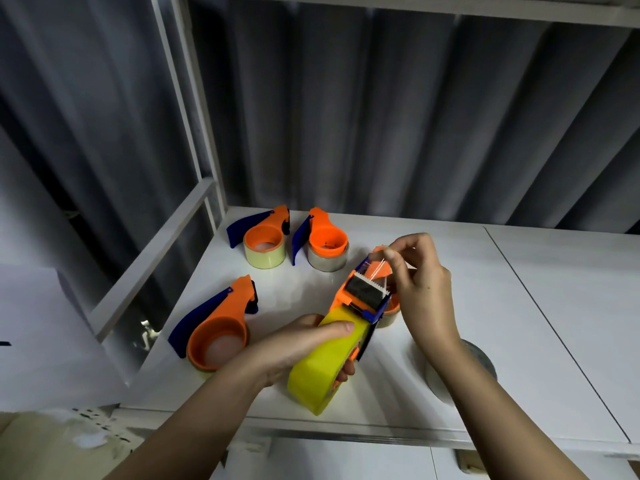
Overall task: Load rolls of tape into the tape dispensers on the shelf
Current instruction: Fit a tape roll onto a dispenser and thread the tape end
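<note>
Two bare forearms entering from the bottom edge, no sleeves, watch, rings or gloves visible; left hand [294, 344] and right hand [420, 282] both uncovered, short plain fingernails, slim wrists

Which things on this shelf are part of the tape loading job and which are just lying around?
Part of the job:
- held dispenser with yellow tape roll, gripped by left hand
- tape end pinched by right hand
- three loaded dispensers
- spare roll under right forearm

Lying about:
- white sheet
- cardboard
</note>
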### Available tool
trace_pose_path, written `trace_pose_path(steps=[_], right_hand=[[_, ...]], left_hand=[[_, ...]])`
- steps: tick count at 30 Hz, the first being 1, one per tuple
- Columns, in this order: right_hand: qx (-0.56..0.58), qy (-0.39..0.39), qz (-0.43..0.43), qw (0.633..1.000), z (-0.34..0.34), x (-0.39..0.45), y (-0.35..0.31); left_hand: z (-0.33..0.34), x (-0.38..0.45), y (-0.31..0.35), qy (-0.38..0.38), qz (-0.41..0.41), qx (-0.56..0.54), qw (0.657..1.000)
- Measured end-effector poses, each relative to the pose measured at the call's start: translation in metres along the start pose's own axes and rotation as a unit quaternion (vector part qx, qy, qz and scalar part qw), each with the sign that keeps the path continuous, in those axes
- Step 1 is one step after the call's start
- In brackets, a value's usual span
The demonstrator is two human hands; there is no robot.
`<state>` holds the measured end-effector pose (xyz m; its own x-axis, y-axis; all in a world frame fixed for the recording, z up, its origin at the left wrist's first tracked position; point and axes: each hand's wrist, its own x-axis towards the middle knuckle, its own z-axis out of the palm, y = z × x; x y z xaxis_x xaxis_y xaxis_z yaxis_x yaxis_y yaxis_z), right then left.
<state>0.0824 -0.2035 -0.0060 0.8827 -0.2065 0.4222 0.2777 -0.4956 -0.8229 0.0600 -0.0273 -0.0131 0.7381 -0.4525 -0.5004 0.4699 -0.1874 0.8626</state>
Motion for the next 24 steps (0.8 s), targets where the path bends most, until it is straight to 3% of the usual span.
trace_pose_path(steps=[5,9,12,14,17,20,22,24], right_hand=[[0.062,-0.061,0.077,0.993,-0.007,0.011,-0.011],[0.201,-0.137,0.220,0.945,-0.017,0.018,-0.015],[0.214,-0.157,0.256,0.930,-0.016,0.020,-0.013],[0.215,-0.156,0.261,0.928,-0.013,0.021,-0.010],[0.218,-0.159,0.256,0.928,-0.010,0.020,-0.008],[0.220,-0.162,0.247,0.929,-0.010,0.019,-0.009],[0.225,-0.160,0.241,0.931,-0.010,0.019,-0.010],[0.228,-0.159,0.234,0.932,-0.011,0.019,-0.011]], left_hand=[[0.000,0.000,0.001,0.012,0.014,0.013,1.000],[-0.001,-0.002,0.002,0.024,0.015,0.018,0.999],[-0.004,-0.002,0.004,0.028,0.013,0.068,0.997],[-0.011,0.003,0.004,0.071,0.017,0.171,0.983],[-0.017,0.007,0.010,0.179,0.053,0.316,0.930],[-0.017,0.012,0.028,0.273,0.179,0.269,0.906],[-0.013,0.019,0.050,0.237,0.224,0.216,0.920],[-0.006,0.024,0.067,0.166,0.214,0.200,0.942]])
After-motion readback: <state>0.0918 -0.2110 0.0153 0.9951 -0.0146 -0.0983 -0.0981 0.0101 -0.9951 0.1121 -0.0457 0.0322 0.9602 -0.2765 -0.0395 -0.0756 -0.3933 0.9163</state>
